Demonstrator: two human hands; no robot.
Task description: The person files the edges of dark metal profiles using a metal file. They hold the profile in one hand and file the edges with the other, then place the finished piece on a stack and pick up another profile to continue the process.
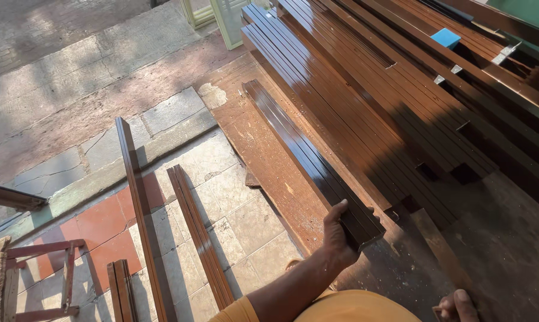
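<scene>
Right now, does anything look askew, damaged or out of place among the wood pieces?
The varnished length gripped by the left hand lies angled, apart from the neat stack. The board beneath it is scuffed, with a pale chipped patch. A blue block sits on the stack.

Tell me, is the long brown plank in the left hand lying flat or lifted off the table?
Lifted at the near end: the left hand grips the glossy plank there, raised above the worn board. Its far end looks resting on it.
</scene>
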